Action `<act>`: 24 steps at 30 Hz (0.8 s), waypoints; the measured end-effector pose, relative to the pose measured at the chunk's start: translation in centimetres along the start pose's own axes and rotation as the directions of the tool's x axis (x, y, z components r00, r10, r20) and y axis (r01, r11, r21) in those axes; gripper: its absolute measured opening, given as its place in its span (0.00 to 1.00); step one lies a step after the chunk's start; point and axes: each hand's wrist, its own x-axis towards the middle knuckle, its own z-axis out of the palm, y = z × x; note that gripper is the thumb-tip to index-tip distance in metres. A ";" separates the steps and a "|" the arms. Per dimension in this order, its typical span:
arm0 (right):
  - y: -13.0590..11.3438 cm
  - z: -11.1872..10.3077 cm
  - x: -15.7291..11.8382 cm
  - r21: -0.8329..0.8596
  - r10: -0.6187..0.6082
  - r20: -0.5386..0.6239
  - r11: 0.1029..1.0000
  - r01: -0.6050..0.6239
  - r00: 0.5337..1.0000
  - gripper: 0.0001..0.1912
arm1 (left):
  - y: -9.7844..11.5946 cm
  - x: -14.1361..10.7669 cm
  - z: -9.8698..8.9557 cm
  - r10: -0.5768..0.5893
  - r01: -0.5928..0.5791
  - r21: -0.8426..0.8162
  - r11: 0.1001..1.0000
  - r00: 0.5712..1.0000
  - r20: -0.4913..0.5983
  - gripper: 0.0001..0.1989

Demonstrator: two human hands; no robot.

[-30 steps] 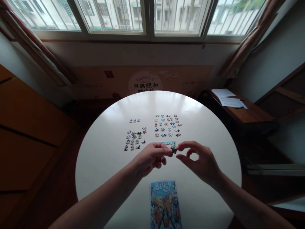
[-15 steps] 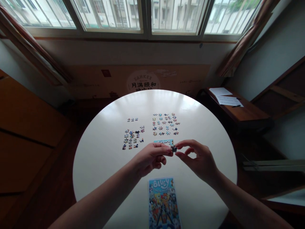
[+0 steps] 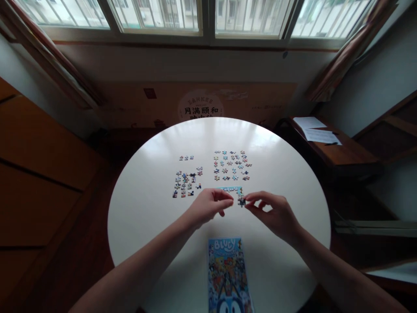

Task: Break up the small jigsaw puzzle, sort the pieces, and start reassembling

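A dark puzzle piece [image 3: 241,201] lies at the lower right end of a partly joined puzzle strip [image 3: 230,188], which is light blue along its top. The thumb and forefinger of my right hand [image 3: 272,213] pinch the right edge of this piece. Just left of it is my left hand [image 3: 211,206], its thumb and fingertips brought close together with no piece visible between them; it partly covers the strip. Nearer to me lies the Bluey puzzle picture [image 3: 228,269], upright to my view.
Loose puzzle pieces [image 3: 224,171] stand in rows behind the strip, and another group [image 3: 184,178] lies to the left. All rest on a round white table [image 3: 137,217]. A wooden side table [image 3: 342,152] with papers [image 3: 321,135] is at the right.
The dark piece, earlier held up between both hands, is now at the strip's right end. My left hand has let go of it and drawn slightly apart. The view has shifted a little.
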 end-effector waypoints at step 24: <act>3.8 0.6 0.0 0.001 -0.129 0.120 0.992 0.130 0.984 0.05 | -3.4 1.2 0.6 0.555 -0.484 0.533 0.693 0.831 0.034 0.08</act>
